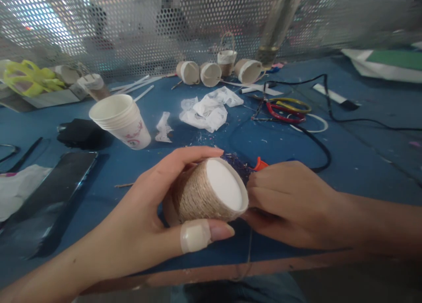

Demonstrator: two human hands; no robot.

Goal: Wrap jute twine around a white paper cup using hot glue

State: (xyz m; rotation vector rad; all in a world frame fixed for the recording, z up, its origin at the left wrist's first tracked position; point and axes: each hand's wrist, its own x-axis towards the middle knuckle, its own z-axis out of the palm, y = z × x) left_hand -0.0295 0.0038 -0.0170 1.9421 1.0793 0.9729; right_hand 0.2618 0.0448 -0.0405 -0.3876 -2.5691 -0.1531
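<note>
A paper cup (194,197) wrapped in brown twine lies tilted in my left hand (158,202), its white base turned toward the right. The fingers curl over its top and the thumb, with a bandage (195,236) round it, presses from below. Close against the cup's right rim, my right hand (293,202) is closed, its fingertips mostly hidden. A loose strand of twine (249,250) hangs from beneath those fingers toward the table's front edge. Just behind the right hand, a small orange piece (260,163) pokes out.
Stacked paper cups (121,120) stand left, near a black phone (59,197). Crumpled white paper (211,109) lies ahead. Several twine-wrapped cups (211,74) line the perforated metal screen (138,34). Coloured wire loops (286,109) and a black cable (329,96) lie right; yellow-handled scissors (29,76) are far left.
</note>
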